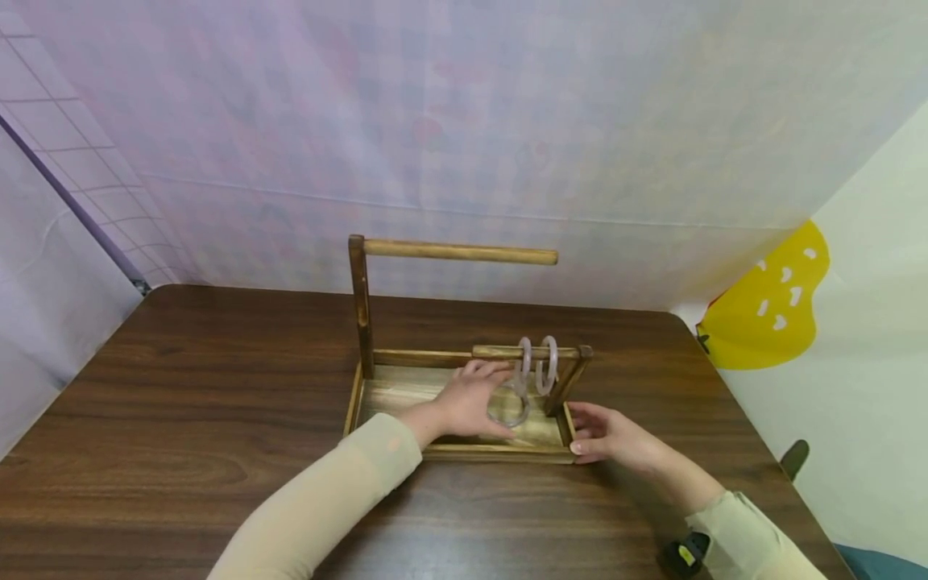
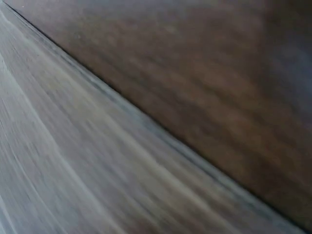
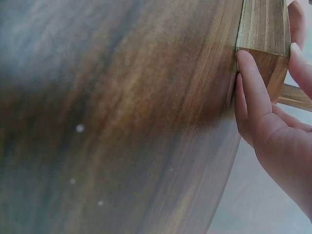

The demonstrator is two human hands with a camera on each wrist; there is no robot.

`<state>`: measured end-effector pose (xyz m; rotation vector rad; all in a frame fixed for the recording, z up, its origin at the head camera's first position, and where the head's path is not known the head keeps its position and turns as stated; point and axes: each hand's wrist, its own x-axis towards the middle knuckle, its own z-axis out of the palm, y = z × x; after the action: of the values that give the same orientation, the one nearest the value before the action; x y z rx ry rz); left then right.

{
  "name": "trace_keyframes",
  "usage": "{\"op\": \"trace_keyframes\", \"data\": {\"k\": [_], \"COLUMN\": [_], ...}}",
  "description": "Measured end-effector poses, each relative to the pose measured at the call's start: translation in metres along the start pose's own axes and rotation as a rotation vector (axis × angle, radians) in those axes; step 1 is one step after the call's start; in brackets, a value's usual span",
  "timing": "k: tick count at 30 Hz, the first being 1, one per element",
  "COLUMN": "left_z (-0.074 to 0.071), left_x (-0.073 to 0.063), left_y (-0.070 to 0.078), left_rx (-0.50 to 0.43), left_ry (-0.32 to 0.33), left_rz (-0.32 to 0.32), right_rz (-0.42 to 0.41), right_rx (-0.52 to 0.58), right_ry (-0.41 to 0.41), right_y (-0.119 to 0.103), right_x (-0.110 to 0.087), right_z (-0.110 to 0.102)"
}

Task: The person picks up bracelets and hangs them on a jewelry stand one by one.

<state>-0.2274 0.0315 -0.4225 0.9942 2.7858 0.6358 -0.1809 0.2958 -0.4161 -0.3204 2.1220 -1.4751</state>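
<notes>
A wooden stand has a shallow tray (image 1: 395, 387), a tall post with a long bar (image 1: 460, 251) at its left and a short post with a lower bar (image 1: 493, 352) at its right. Two pale ring-shaped bangles (image 1: 548, 366) hang on the lower bar. My left hand (image 1: 467, 403) reaches into the tray, fingers and thumb curled round a clear bangle (image 1: 518, 420) beneath that bar; the exact contact is partly hidden. At the tray's right end, my right hand (image 1: 609, 435) grips the corner. In the right wrist view its fingers (image 3: 256, 90) lie along the outer wall.
The stand sits on a brown wood-grain table (image 1: 181, 403) with a pale curtain (image 1: 464, 145) behind it. A yellow shape with white spots (image 1: 776, 306) is beyond the right back corner. A black device (image 1: 685, 554) is by the right sleeve.
</notes>
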Motion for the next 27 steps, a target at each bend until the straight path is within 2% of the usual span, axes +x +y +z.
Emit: {"op": "trace_keyframes", "data": {"k": [8, 15, 27], "left_z": [0.002, 0.005, 0.005], "left_x": [0.005, 0.009, 0.012], "left_y": [0.006, 0.007, 0.006], "left_rx": [-0.037, 0.009, 0.031], "left_ry": [-0.039, -0.068, -0.075], "left_rz": [-0.04, -0.065, -0.059], "right_rz": [0.0, 0.001, 0.001], "right_rx": [-0.014, -0.021, -0.026], "right_ry": [0.003, 0.002, 0.001], "right_y": [0.0, -0.001, -0.001], "right_x": [0.0, 0.0, -0.001], "right_z": [0.001, 0.001, 0.0]}}
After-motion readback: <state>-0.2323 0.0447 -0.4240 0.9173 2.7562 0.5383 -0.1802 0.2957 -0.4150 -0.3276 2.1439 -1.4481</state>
